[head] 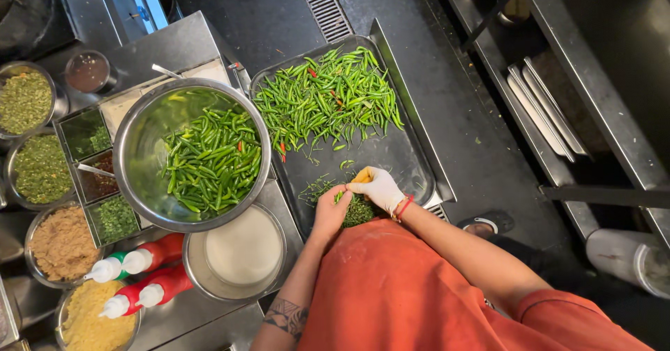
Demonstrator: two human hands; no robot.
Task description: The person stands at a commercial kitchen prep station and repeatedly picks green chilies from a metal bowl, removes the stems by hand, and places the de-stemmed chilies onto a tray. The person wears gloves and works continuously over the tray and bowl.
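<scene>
1. Your fingers (347,192) are pinched together on a single green chili (339,196), the tips of both hands meeting around it; your left hand (332,210) is bare and closed on the chili's lower end.
2. Your right hand (377,187) wears a white glove (382,190) and its fingertips are curled shut on the same chili from the other side; a yellowish patch shows at the glove's fingertips, and I cannot tell what it is.
3. A red band (403,207) circles your right wrist, just behind the glove.
4. Directly under your fingers lies a small heap of green stems (357,211), resting on the dark tray (408,162).
5. Beyond your fingers, at the far end of the same tray, a wide pile of green chilies (328,100) is spread out, with a few red ones mixed in.
6. To the left of your fingers a large steel bowl (136,152) holds more green chilies.
7. Nearer you than that bowl, a smaller round container (241,253) holds something white, and red squeeze bottles (150,274) with white caps lie just beside it.
8. Farthest left of your fingers stand metal containers of chopped herbs (42,168) and ground spices (63,243).
</scene>
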